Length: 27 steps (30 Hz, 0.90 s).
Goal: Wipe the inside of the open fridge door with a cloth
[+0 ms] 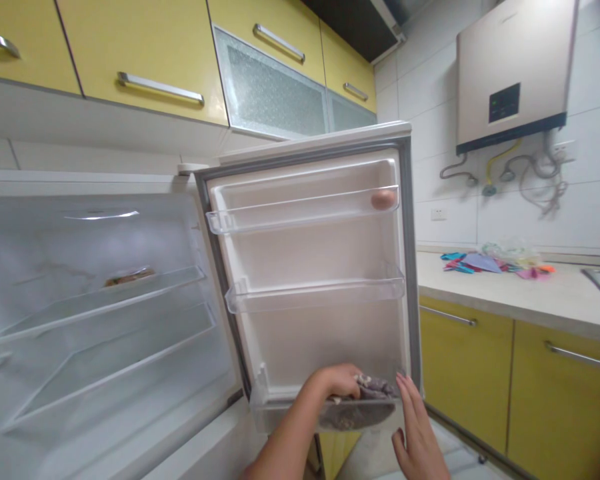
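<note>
In the lowest door bin [275,419] of an open fridge door [310,253], my left hand [341,381] is closed on a dark grey patterned cloth [377,388]. Part of the cloth shows through the clear front of the bin. My left fingertips are hidden behind the bundled fabric. Beside the bin's right end, my right hand [416,423] has its fingers stretched out, with the fingertips at the door's inner edge and nothing in the palm. A brown egg [383,199] lies at the right end of the top door bin [300,212].
At left the fridge interior has glass shelves [105,300], with a small packaged item [130,277] on the upper one. Colourful cloths [485,262] lie on the counter [530,293] at right. A water heater [515,73] hangs above; yellow cabinets [145,47] line the top.
</note>
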Tool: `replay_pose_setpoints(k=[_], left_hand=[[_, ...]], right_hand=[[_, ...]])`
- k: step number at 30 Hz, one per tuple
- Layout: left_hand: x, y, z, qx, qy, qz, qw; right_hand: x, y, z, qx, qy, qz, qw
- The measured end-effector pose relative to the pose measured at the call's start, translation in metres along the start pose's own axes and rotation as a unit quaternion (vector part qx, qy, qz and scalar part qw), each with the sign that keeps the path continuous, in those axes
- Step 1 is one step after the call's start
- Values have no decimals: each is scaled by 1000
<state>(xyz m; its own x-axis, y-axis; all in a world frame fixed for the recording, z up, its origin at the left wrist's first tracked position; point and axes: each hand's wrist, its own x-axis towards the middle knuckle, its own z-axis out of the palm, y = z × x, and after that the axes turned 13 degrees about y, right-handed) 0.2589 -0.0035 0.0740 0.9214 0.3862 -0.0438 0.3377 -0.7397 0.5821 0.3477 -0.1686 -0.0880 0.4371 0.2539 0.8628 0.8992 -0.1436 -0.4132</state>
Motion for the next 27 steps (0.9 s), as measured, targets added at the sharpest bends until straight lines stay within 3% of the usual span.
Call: replay_pose_setpoints(k=[5,11,14,18,20,23,25,27], left_hand=[[-31,-38,-39,61,13,-52,997],[-98,-75,-84,87,72,-35,993],[-131,-81,-93,8,160,-19,987],[-155,-74,-79,-168,326,-48,929],[-156,-63,-61,-261,369,-74,889],[-152,-39,-30,-430,400,-113,801],[-147,-22,-12,-532,389,-140,739],[-144,-11,0,-591,357,-165,704]], right_hand=[[3,7,2,-8,-10,2,1000],[6,15,3,-12,-23,8,1000],[10,14,-1,-15,-21,-5,1000],[14,6,-8,-45,6,-33,998],[10,-3,-8,-51,27,-49,997],[-6,-22,-1,36,33,-35,998],[-18,-40,5,145,20,56,988],[-26,-60,7,258,-5,209,943]])
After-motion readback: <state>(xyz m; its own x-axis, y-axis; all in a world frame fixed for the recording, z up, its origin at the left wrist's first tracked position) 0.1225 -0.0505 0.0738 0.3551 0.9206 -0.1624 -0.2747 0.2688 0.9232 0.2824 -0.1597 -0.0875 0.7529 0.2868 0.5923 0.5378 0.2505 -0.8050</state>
